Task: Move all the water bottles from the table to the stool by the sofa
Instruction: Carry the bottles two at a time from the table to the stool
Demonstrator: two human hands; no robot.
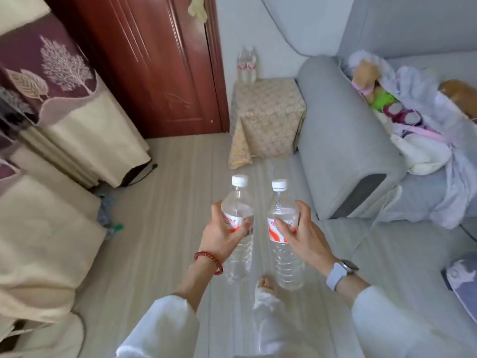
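I hold two clear water bottles with white caps and red-and-white labels upright over the floor. My left hand [224, 232] grips the left bottle [238, 202] around its label. My right hand [300, 235] grips the right bottle [281, 208] the same way. Ahead stands the stool [268, 112], draped in a beige patterned cloth, against the grey sofa's armrest [343, 135]. Two more water bottles [247, 64] stand side by side at the stool's far left corner, by the wall.
A dark red wooden door [144, 60] is at the left of the stool. Cloth-covered furniture [51, 140] lines the left side. Clothes and soft toys [413, 120] lie on the sofa seat. Pale wood floor [167, 202] stretches between me and the stool; my bare foot [265, 284] shows below the bottles.
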